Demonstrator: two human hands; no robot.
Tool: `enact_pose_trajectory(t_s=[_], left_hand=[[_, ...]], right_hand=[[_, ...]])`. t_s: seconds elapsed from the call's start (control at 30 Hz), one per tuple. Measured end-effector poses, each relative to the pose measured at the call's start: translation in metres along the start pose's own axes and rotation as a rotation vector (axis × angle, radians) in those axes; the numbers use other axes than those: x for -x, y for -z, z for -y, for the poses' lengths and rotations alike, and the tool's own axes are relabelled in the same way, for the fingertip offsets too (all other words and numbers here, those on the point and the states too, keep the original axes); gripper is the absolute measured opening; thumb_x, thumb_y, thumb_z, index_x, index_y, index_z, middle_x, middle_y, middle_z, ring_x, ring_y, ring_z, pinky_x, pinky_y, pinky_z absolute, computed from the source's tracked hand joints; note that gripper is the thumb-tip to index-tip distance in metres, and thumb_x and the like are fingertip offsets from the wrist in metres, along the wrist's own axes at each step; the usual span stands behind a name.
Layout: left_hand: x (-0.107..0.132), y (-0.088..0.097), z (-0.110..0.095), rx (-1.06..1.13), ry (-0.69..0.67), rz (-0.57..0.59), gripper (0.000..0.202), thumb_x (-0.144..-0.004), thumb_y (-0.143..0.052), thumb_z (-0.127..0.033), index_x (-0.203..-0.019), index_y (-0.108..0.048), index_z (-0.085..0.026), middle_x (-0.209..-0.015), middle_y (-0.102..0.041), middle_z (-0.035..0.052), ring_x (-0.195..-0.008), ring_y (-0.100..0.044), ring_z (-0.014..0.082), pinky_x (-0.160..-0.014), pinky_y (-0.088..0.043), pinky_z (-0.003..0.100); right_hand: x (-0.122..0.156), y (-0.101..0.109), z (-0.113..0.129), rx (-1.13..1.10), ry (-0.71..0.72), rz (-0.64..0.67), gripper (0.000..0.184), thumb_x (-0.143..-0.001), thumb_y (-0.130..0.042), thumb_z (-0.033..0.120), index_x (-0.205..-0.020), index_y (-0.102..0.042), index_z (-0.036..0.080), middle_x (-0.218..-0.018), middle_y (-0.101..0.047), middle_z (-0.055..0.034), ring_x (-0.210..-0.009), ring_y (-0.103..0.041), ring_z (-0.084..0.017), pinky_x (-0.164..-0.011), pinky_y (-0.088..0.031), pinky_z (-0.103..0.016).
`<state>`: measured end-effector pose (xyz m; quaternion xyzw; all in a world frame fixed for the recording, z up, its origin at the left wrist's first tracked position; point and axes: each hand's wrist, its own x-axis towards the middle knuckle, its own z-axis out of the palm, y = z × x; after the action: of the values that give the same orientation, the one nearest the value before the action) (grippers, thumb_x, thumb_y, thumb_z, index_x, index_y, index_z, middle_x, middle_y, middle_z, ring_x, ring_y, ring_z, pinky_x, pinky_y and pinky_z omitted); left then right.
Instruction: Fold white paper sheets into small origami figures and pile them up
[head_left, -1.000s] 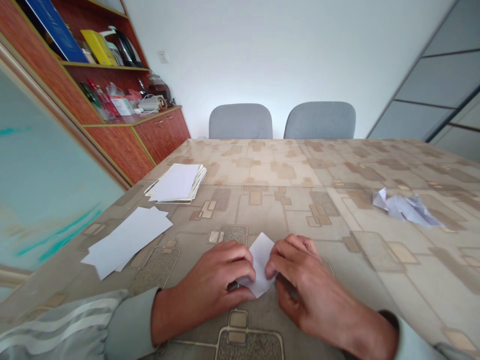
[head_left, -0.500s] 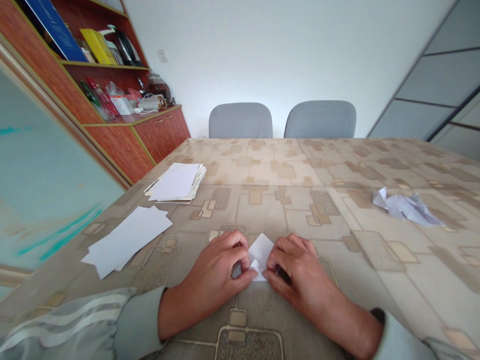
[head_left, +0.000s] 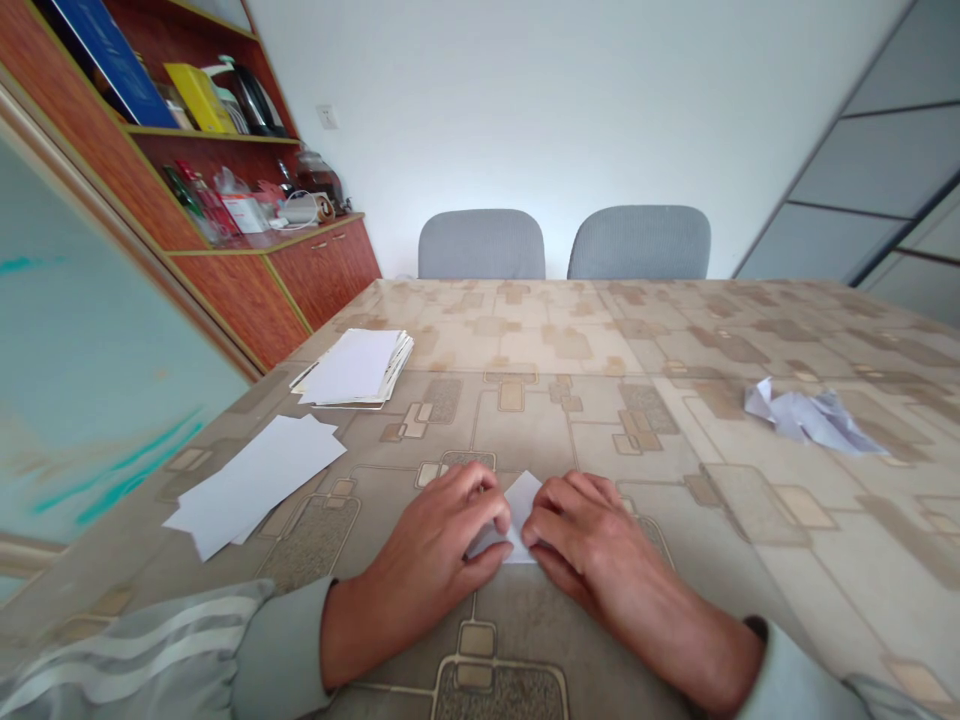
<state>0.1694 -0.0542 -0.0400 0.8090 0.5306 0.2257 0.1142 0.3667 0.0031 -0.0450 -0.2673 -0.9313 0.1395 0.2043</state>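
A small folded piece of white paper (head_left: 520, 505) lies on the patterned table (head_left: 675, 520) close to the near edge. My left hand (head_left: 442, 540) presses on its left side with curled fingers, and my right hand (head_left: 581, 535) pinches its right side. The fingertips of both hands meet over the paper, which is mostly covered; only its far corner shows.
Loose white sheets (head_left: 251, 482) lie at the left and a stack of paper (head_left: 354, 366) sits further back. Crumpled and folded paper pieces (head_left: 808, 414) rest at the right. Two grey chairs (head_left: 562, 243) stand at the far edge. A wooden shelf unit (head_left: 225, 170) fills the left wall.
Both hands have pressed the paper lower and flatter onto the table and closed in over it, so less of it shows than a second ago.
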Motion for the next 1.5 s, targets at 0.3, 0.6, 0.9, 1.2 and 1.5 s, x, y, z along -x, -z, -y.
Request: enact_pose_trajectory(t_s=[0.3, 0.6, 0.9, 1.2, 1.5], left_hand=[[0.0, 0.007, 0.0, -0.417, -0.382, 0.049, 0.021, -0.096, -0.054, -0.024, -0.076, -0.057, -0.017, -0.074, -0.057, 0.0017, -0.07, -0.046, 0.0191, -0.062, -0.034, 0.034], [-0.009, 0.008, -0.004, -0.389, -0.418, -0.09, 0.026, -0.096, -0.047, -0.016, -0.074, -0.061, -0.016, -0.068, -0.056, 0.0014, -0.063, -0.046, 0.0161, -0.056, -0.037, 0.031], [-0.013, 0.03, 0.011, -0.38, -0.419, -0.079, 0.02, -0.099, -0.045, -0.017, -0.097, -0.065, -0.016, -0.076, -0.063, 0.0021, -0.073, -0.054, 0.0159, -0.063, -0.043, 0.028], [-0.016, 0.017, -0.006, -0.326, -0.403, -0.169, 0.019, -0.1, -0.043, -0.017, -0.099, -0.063, -0.014, -0.094, -0.065, 0.0054, -0.08, -0.055, 0.017, -0.07, -0.045, 0.029], [-0.016, -0.003, 0.002, -0.351, -0.448, -0.101, 0.028, -0.1, -0.043, -0.014, -0.08, -0.062, -0.015, -0.075, -0.059, 0.0023, -0.07, -0.052, 0.0155, -0.06, -0.04, 0.028]], right_hand=[[0.002, 0.023, 0.008, 0.07, 0.085, 0.124, 0.005, -0.087, -0.061, 0.023, -0.083, -0.061, 0.022, -0.088, -0.063, -0.0008, -0.088, -0.053, -0.019, -0.094, -0.035, -0.039], [-0.002, 0.018, 0.003, 0.148, 0.168, -0.066, 0.026, -0.095, -0.054, 0.021, -0.069, -0.058, 0.019, -0.071, -0.061, 0.0002, -0.075, -0.05, -0.016, -0.084, -0.037, -0.035], [-0.001, 0.031, 0.008, 0.203, 0.135, -0.188, 0.03, -0.095, -0.049, 0.017, -0.066, -0.058, 0.018, -0.065, -0.058, -0.0017, -0.07, -0.046, -0.017, -0.081, -0.036, -0.036], [-0.002, 0.025, 0.009, 0.356, 0.143, -0.215, 0.028, -0.091, -0.052, 0.012, -0.064, -0.055, 0.019, -0.063, -0.056, -0.0022, -0.07, -0.046, -0.02, -0.08, -0.036, -0.039], [-0.002, 0.031, 0.004, 0.239, 0.143, 0.0, 0.016, -0.087, -0.061, 0.015, -0.073, -0.055, 0.02, -0.072, -0.062, -0.001, -0.08, -0.05, -0.02, -0.087, -0.032, -0.038]])
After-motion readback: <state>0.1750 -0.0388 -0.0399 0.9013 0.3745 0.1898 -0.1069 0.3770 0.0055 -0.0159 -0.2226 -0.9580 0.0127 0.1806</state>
